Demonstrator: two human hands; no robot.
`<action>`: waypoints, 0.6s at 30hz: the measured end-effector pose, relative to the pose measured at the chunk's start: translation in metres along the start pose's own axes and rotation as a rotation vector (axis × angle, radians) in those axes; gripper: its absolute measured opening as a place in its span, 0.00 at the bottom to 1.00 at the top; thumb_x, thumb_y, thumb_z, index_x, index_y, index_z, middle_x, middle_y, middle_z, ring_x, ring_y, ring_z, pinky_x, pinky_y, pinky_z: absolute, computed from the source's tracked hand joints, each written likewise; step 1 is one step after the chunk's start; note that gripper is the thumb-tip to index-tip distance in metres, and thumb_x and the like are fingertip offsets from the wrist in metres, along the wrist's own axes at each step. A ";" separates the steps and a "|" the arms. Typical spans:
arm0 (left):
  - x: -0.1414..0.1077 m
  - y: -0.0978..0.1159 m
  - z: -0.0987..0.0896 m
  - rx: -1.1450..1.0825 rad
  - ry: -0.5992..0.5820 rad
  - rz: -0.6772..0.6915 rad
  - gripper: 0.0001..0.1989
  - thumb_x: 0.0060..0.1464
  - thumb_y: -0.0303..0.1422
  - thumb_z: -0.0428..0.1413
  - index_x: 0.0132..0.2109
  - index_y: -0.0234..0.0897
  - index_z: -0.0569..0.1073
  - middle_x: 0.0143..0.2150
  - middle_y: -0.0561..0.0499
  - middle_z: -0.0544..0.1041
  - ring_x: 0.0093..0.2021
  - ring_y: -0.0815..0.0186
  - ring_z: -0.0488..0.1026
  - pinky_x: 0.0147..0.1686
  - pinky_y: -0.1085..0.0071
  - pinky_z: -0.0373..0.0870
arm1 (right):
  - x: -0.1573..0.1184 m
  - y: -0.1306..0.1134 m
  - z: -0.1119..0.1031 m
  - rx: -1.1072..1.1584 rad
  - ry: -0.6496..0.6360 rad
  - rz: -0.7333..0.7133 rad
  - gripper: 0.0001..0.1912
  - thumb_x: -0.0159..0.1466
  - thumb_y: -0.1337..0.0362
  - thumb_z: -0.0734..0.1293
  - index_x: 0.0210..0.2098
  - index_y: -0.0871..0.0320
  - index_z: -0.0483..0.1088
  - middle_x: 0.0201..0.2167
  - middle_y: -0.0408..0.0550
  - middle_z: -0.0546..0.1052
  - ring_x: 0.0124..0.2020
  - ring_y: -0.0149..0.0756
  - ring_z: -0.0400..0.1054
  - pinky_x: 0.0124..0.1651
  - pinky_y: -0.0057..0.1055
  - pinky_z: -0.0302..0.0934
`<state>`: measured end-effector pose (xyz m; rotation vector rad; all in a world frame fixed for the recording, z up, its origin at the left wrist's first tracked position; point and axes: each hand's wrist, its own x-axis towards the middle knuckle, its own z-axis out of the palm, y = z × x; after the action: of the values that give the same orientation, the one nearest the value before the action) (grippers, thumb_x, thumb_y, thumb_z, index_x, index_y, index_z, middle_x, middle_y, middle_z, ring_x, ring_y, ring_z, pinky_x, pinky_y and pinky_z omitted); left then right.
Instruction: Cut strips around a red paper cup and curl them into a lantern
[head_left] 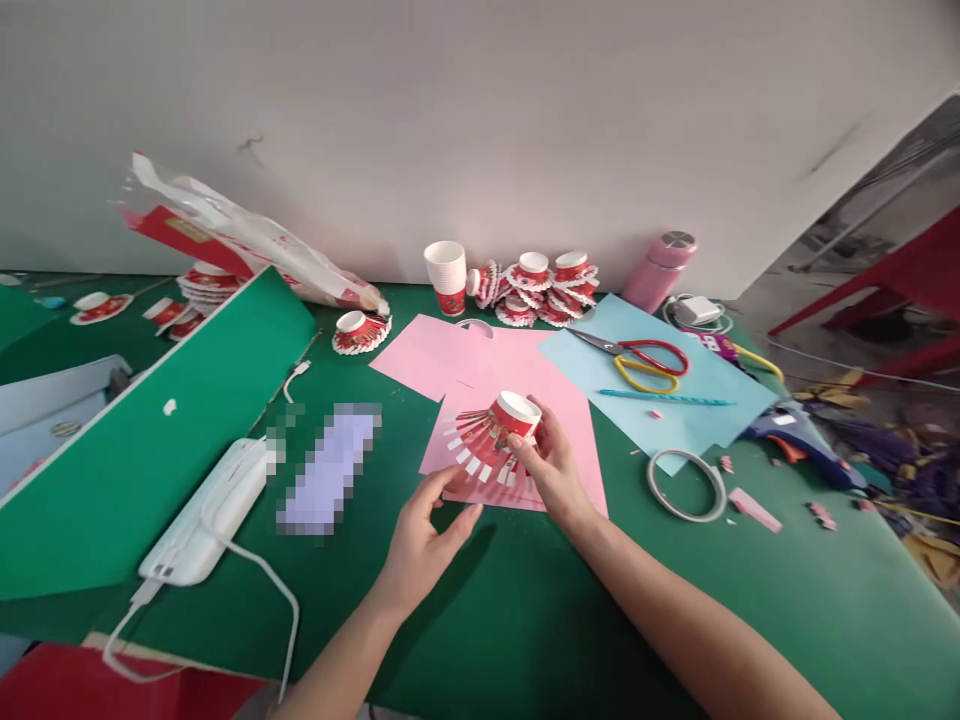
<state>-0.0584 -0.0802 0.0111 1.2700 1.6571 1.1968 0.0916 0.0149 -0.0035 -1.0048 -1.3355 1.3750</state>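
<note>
While fingers pinch, both hands around fringed cup.

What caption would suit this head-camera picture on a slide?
Right hand holds a red paper cup cut into fanned strips above pink paper, left hand beside it.

A red paper cup, its wall cut into splayed strips, is held on its side by the right hand above a pink sheet. The sheet's near edge is touched by the left hand. Scissors are seen on a blue sheet; a tape ring lies on the green table.
</note>
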 end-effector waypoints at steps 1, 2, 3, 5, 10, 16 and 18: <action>0.003 0.006 0.008 -0.125 -0.018 -0.049 0.18 0.45 0.38 0.61 0.45 0.39 0.73 0.38 0.47 0.77 0.38 0.60 0.73 0.37 0.67 0.69 | 0.001 -0.002 -0.001 0.025 0.001 0.013 0.34 0.56 0.48 0.67 0.57 0.55 0.55 0.52 0.54 0.69 0.53 0.44 0.65 0.54 0.42 0.62; 0.007 0.013 0.015 -0.251 -0.056 -0.100 0.18 0.45 0.38 0.61 0.45 0.38 0.74 0.37 0.47 0.77 0.38 0.61 0.73 0.37 0.67 0.69 | 0.001 -0.004 -0.001 0.045 0.000 0.022 0.34 0.56 0.48 0.67 0.56 0.55 0.55 0.51 0.53 0.70 0.52 0.44 0.66 0.53 0.42 0.63; 0.010 0.020 0.021 -0.369 -0.088 -0.142 0.19 0.45 0.38 0.61 0.45 0.37 0.74 0.37 0.46 0.77 0.39 0.60 0.73 0.39 0.67 0.69 | 0.002 -0.006 -0.002 0.058 0.000 0.030 0.33 0.56 0.48 0.67 0.56 0.55 0.56 0.49 0.52 0.71 0.51 0.43 0.67 0.52 0.41 0.63; 0.017 0.033 0.030 -0.562 -0.122 -0.193 0.22 0.44 0.37 0.62 0.48 0.38 0.73 0.43 0.45 0.77 0.45 0.58 0.72 0.45 0.65 0.67 | 0.003 -0.010 -0.004 0.070 -0.003 0.048 0.33 0.55 0.49 0.67 0.55 0.55 0.56 0.47 0.52 0.72 0.49 0.43 0.67 0.51 0.40 0.64; 0.030 0.045 0.045 -0.825 -0.108 -0.212 0.20 0.46 0.41 0.59 0.47 0.39 0.74 0.48 0.46 0.76 0.51 0.57 0.69 0.48 0.63 0.65 | 0.005 -0.014 -0.008 0.036 -0.051 0.086 0.38 0.54 0.50 0.68 0.58 0.59 0.54 0.46 0.53 0.73 0.47 0.41 0.68 0.50 0.39 0.64; 0.040 0.036 0.052 -0.892 0.015 -0.310 0.14 0.44 0.39 0.61 0.39 0.38 0.77 0.42 0.48 0.78 0.44 0.60 0.73 0.40 0.67 0.69 | 0.006 -0.013 -0.007 -0.065 -0.105 0.146 0.42 0.54 0.49 0.68 0.61 0.61 0.51 0.42 0.53 0.74 0.43 0.40 0.69 0.45 0.38 0.66; 0.043 0.033 0.054 -0.884 0.025 -0.335 0.13 0.44 0.37 0.62 0.39 0.38 0.76 0.41 0.48 0.78 0.43 0.61 0.74 0.40 0.68 0.69 | 0.006 -0.012 -0.008 -0.089 -0.113 0.141 0.42 0.54 0.48 0.68 0.61 0.60 0.52 0.43 0.53 0.74 0.44 0.41 0.69 0.46 0.39 0.65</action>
<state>-0.0101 -0.0227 0.0252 0.4089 1.0638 1.4727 0.0985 0.0223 0.0080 -1.1133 -1.4425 1.5077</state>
